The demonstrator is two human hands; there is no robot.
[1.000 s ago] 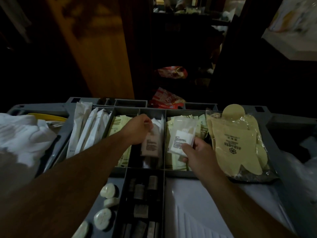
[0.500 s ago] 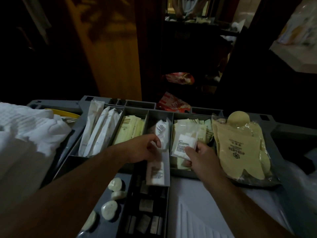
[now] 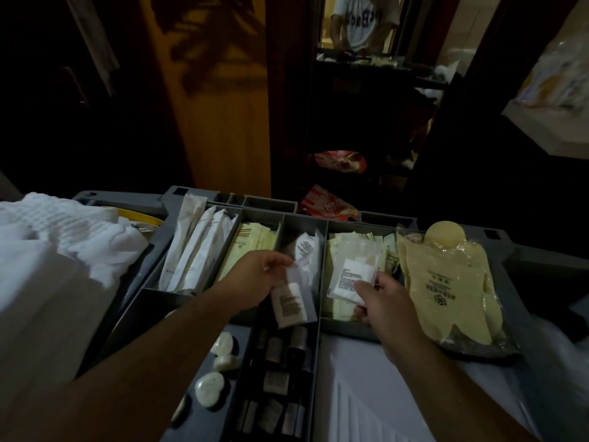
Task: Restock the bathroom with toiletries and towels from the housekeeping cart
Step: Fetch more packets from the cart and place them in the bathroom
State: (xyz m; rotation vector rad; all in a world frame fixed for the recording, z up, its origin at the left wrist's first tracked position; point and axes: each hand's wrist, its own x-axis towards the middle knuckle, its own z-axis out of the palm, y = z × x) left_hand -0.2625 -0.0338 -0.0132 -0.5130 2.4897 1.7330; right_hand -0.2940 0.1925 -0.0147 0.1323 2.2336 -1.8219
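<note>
The grey housekeeping cart tray [image 3: 178, 199] lies below me, split into compartments of toiletry packets. My left hand [image 3: 255, 275] pinches a clear sachet with a white label [image 3: 291, 303] above the middle compartment. My right hand [image 3: 381, 301] grips a white printed packet [image 3: 350, 279] over the compartment of pale yellow packets [image 3: 338, 250]. White towels [image 3: 57, 244] are heaped at the cart's left end.
Long white sachets [image 3: 194, 250] and yellow sachets [image 3: 251, 247] fill the left compartments. Small dark bottles [image 3: 280, 378] and round wrapped soaps [image 3: 210, 386] lie nearer me. A bag of yellow items [image 3: 446, 282] rests on the right. A person stands beyond the dark doorway [image 3: 360, 23].
My left hand has lifted the clear sachet out of the middle compartment and drawn it toward me. My right hand keeps its packet, almost still. The view has tilted upward slightly.
</note>
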